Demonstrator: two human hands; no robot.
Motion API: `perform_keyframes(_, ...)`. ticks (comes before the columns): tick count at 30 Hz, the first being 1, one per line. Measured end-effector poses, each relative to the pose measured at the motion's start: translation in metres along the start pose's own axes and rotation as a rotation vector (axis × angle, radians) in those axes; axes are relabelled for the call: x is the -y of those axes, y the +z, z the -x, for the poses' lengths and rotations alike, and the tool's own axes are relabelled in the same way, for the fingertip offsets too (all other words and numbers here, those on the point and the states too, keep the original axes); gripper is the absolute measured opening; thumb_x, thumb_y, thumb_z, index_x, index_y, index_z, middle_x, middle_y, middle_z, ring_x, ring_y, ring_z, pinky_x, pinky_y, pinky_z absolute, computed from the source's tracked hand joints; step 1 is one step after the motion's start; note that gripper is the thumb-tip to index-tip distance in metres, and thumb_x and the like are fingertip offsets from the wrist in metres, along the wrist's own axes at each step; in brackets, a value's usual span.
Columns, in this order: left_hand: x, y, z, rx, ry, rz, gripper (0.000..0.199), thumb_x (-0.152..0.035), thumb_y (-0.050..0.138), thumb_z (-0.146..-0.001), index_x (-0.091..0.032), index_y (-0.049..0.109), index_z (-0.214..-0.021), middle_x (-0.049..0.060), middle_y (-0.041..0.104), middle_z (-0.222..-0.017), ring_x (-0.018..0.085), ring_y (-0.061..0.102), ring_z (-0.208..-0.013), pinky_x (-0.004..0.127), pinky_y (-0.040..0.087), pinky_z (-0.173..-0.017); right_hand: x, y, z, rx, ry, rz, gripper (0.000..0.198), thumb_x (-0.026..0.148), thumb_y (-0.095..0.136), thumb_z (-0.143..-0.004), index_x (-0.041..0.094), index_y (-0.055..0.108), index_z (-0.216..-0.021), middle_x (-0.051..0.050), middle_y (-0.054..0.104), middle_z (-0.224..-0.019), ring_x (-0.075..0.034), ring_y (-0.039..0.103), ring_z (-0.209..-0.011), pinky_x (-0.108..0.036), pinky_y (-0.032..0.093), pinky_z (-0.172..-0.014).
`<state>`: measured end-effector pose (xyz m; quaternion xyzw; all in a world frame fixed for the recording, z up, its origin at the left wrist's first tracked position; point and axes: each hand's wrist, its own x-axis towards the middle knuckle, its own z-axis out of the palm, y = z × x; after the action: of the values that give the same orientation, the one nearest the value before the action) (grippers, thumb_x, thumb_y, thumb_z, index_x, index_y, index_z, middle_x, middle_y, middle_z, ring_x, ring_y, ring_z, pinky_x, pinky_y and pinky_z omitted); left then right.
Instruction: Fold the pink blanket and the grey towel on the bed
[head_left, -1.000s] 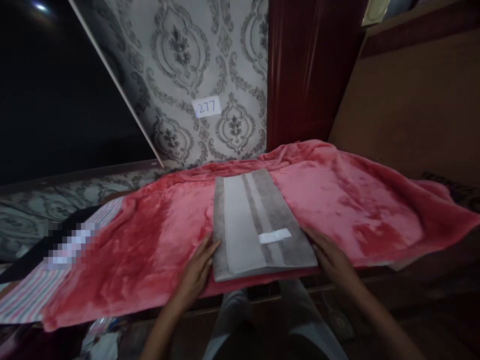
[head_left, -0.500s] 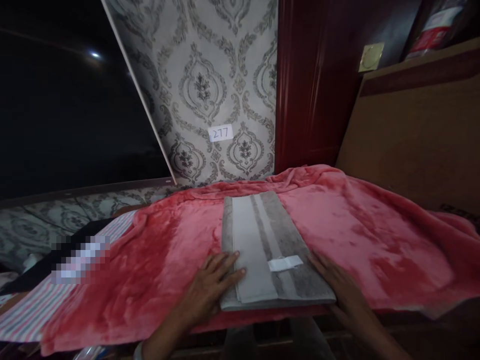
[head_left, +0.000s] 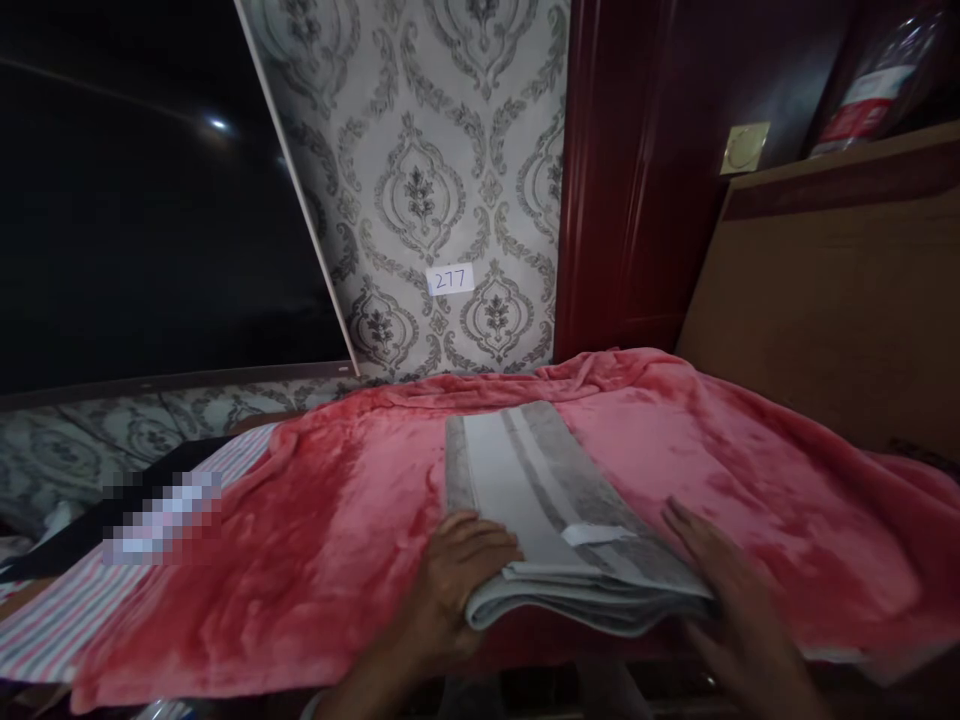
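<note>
Folded cloth (head_left: 537, 480), near end now raised, layers parted

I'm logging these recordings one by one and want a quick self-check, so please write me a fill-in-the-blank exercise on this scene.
1. The person's own ____ hand lies over the top of the folded, striped grey-and-white sheet on the plush pinkish-red blanket.
2. The white paper slip on the grey patterned wallpaper bears the number ____.
3. Above the large brown cardboard panel is a clear plastic ____ with a red-and-white label.

Missing words: left; 277; bottle.
</note>
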<state>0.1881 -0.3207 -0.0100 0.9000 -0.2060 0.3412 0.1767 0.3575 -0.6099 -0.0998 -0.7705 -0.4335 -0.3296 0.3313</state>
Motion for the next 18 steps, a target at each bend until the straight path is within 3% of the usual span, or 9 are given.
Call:
perform_keyframes(3,-0.021,0.007,-0.014,-0.044,-0.019,0.026,0.027,-0.03,0.061,-0.091,-0.022,0.063,-0.116,0.008,0.077,-0.103,0.022,0.072,-0.094,0.036,0.052,-0.082,0.033,-0.016,-0.003,0.027,-0.129,0.129,0.078,0.03,0.057,-0.087,0.027,0.028,-0.16,-0.01,0.042,-0.157,-0.032,0.041,-0.143,-0.054,0.033,-0.115)
perform_keyframes(6,-0.037,0.025,-0.018,-0.058,-0.034,0.024,0.026,-0.027,0.061,-0.087,-0.018,0.064,-0.112,0.01,0.076,-0.097,0.023,0.071,-0.086,0.036,0.05,-0.073,0.057,-0.012,-0.005,0.093,-0.271,0.145,0.078,0.024,0.054,-0.086,0.023,0.028,-0.159,-0.012,0.054,-0.147,-0.03,0.049,-0.136,-0.05,0.032,-0.114)
perform_keyframes(9,-0.05,0.048,-0.014,-0.015,-0.053,0.001,0.022,-0.026,0.061,-0.086,-0.018,0.064,-0.106,0.009,0.074,-0.087,0.021,0.07,-0.078,0.035,0.05,-0.072,0.054,-0.003,-0.001,0.061,-0.185,0.114,0.077,0.021,0.049,-0.086,0.019,0.027,-0.159,-0.013,0.064,-0.133,-0.03,0.059,-0.122,-0.05,0.038,-0.108)
perform_keyframes(11,-0.056,0.056,-0.01,0.063,-0.031,0.011,0.023,-0.031,0.062,-0.088,-0.018,0.065,-0.107,0.008,0.074,-0.087,0.021,0.069,-0.078,0.035,0.051,-0.076,0.042,-0.001,0.007,0.062,-0.15,0.082,0.073,0.021,0.049,-0.084,0.022,0.034,-0.155,-0.01,0.068,-0.124,-0.029,0.064,-0.112,-0.049,0.043,-0.104)
perform_keyframes(15,-0.045,0.036,-0.01,0.304,-0.032,0.251,0.039,-0.048,0.063,-0.089,-0.023,0.067,-0.119,0.009,0.074,-0.106,0.024,0.069,-0.101,0.038,0.05,-0.093,0.017,-0.008,0.035,0.153,-0.103,-0.035,0.059,0.024,0.052,-0.082,0.036,0.054,-0.14,-0.004,0.07,-0.121,-0.032,0.067,-0.107,-0.05,0.052,-0.096)
perform_keyframes(16,-0.035,0.027,-0.012,0.306,-0.079,0.323,0.039,-0.051,0.061,-0.09,-0.024,0.067,-0.119,0.009,0.074,-0.111,0.025,0.067,-0.107,0.04,0.049,-0.097,0.012,-0.011,0.043,0.161,-0.062,-0.067,0.056,0.026,0.053,-0.083,0.038,0.056,-0.138,-0.004,0.069,-0.122,-0.034,0.067,-0.108,-0.052,0.053,-0.094)
perform_keyframes(18,-0.003,0.009,-0.019,0.17,-0.272,0.395,0.036,-0.049,0.054,-0.094,-0.024,0.07,-0.114,0.01,0.073,-0.115,0.027,0.065,-0.113,0.043,0.048,-0.101,0.006,-0.018,0.058,0.168,0.009,-0.121,0.053,0.032,0.054,-0.085,0.04,0.058,-0.137,-0.004,0.07,-0.122,-0.037,0.066,-0.11,-0.055,0.054,-0.092)
